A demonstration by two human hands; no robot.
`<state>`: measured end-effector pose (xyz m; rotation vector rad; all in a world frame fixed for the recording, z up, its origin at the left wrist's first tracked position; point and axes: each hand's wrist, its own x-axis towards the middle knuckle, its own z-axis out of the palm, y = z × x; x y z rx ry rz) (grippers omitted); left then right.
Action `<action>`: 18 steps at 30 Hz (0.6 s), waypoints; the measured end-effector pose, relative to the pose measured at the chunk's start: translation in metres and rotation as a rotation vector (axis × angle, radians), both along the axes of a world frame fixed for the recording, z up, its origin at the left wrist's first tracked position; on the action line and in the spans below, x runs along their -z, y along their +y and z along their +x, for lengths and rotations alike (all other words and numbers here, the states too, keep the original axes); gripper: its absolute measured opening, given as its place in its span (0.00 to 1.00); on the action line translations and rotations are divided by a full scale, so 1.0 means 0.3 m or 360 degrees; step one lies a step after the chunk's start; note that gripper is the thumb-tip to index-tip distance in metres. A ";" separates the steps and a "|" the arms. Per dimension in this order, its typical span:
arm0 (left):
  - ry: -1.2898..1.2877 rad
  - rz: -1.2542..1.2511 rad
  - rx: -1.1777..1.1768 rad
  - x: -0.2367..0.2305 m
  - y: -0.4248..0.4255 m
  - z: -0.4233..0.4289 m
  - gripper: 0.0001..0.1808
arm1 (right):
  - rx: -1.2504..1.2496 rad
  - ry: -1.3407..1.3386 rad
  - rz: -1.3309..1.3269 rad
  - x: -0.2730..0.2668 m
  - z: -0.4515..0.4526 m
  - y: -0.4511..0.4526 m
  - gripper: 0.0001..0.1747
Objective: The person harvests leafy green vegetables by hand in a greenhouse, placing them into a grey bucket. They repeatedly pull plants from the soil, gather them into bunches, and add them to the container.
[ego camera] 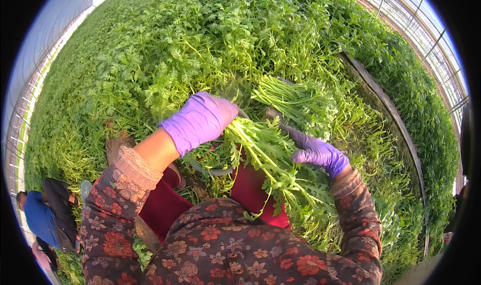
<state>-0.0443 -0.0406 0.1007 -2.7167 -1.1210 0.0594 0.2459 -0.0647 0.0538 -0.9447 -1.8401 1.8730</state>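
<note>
My left hand (203, 121), in a purple glove, is closed round the stem ends of a bunch of leafy greens (259, 149). The leafy ends hang down to the right over my red-clad knees. My right hand (317, 149), gloved the same way, touches the leaves from the right side; its fingers are partly hidden, so its hold is unclear. Just beyond the hands lies a pile of cut greens (285, 97) with the stems pointing left. Under the held bunch a grey rounded rim (216, 171) shows in part, with loose greens inside it.
Dense standing greens (169, 48) fill the ground ahead and to the left. A long dark edging strip (394, 115) curves along the right side. At the lower left, a person in blue (39, 217) bends among the plants. Greenhouse framing (436, 46) stands at the upper right.
</note>
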 end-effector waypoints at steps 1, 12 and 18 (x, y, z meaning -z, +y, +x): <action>0.0006 0.0026 0.0031 -0.001 0.005 0.006 0.09 | -0.0100 -0.0098 0.0026 -0.016 -0.001 -0.018 0.76; 0.0133 -0.0126 -0.0056 0.005 0.038 0.050 0.09 | 0.0618 -0.0390 -0.0066 0.152 -0.030 -0.081 0.51; 0.0035 -0.0094 -0.0053 0.034 0.038 0.028 0.06 | 0.0415 -0.0279 0.0326 0.270 -0.053 -0.100 0.52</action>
